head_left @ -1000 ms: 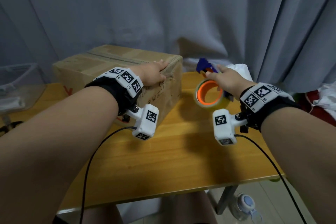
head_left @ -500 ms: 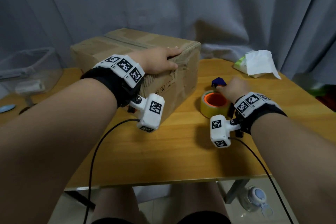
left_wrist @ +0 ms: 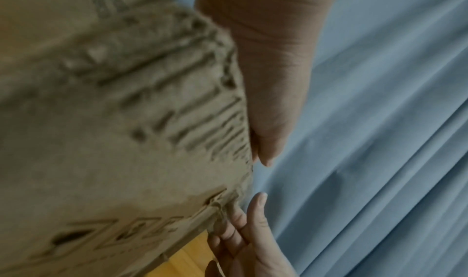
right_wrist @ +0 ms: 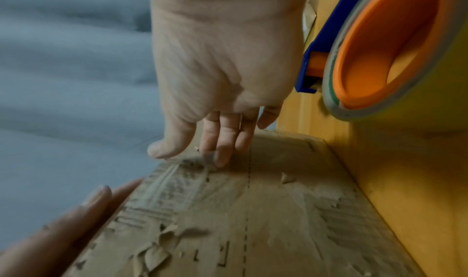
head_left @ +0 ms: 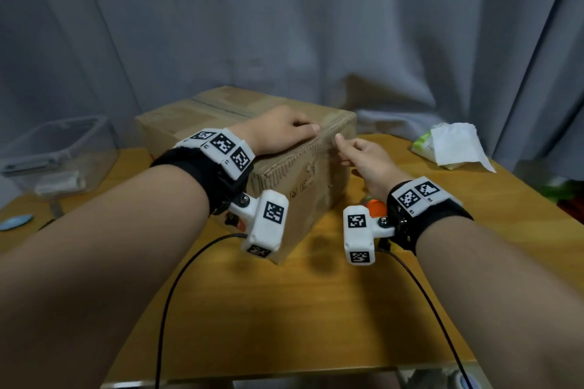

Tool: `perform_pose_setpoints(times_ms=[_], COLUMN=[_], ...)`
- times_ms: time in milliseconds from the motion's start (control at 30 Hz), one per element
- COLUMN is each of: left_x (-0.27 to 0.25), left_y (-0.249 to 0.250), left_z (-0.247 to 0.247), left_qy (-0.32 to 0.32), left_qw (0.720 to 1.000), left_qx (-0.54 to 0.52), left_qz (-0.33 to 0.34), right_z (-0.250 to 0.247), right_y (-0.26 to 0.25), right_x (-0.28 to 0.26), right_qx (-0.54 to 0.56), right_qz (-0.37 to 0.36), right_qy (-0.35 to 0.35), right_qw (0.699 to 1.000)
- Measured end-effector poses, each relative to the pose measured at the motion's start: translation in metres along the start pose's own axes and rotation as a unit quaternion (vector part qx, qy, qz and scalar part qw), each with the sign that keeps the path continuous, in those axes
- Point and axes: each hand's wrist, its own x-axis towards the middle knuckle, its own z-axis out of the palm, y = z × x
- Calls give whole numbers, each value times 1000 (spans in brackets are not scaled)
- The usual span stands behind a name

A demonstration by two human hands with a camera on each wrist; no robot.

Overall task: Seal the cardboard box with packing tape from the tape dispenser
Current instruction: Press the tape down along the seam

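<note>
Wooden worktop [head_left: 284, 309] carries cardboard box [head_left: 303, 174] at far left-centre. Left hand [head_left: 278, 133] lies flat on box top near right edge, grip relaxed, holding nothing. Right hand [head_left: 363, 158] fingertips touch box's right upper corner, holding nothing. Tape dispenser [right_wrist: 380, 47] on worktop, right of box.
</note>
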Motion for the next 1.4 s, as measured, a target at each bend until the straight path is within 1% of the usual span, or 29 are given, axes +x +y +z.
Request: perform_pose_setpoints(times_ms=[167,300,500,633,767,867,933,1000,1033,1100,1133,1167,1233,1300,1333,1367,1400], left_x=[6,6,6,6,5,5,5,3,2,0,0,-1,0,2,2,1,-1], left_y=[-3,-7,-7,-8,-3,-3,-3,0,2,8,12,15,21,25,24,21,17], left_z=[9,12,13,14,14,14,13,10,10,10,10,10,11,15,15,13,9], left_qy=[22,35,40,41,53,57,58,41,17,-54,-89,-116,-146,-170,-171,-157,-126], left_qw=[999,998,996,995,995,994,992,987,982,961,949,937,917,906,915,936,963], left_qx=[38,53,74,83,87,93,108,149,183,264,299,328,370,387,365,313,237], left_qz=[18,17,19,21,23,25,27,37,46,55,50,42,30,18,14,18,32], right_z=[-9,-21,-8,1,4,1,-1,-2,-2,-3,-4,-5,-6,-7,-7,-7,-6], right_y=[-2,0,3,7,13,21,24,19,14,0,-8,-13,-21,-22,-21,-22,-23], right_x=[-5,-2,2,2,-1,1,0,-2,-1,0,2,4,6,6,5,4,3], right_qx=[-44,-70,-120,-127,-146,-203,-279,-331,-326,-319,-336,-357,-394,-432,-431,-414,-393], right_qz=[5,7,-30,-51,-78,-72,-46,-47,-63,-117,-144,-163,-178,-179,-173,-170,-172], right_qy=[-46,-59,-35,-22,21,26,20,21,24,31,30,21,-13,-52,-67,-75,-75], right_qw=[998,996,992,990,986,976,959,942,943,940,930,920,902,883,883,891,900])
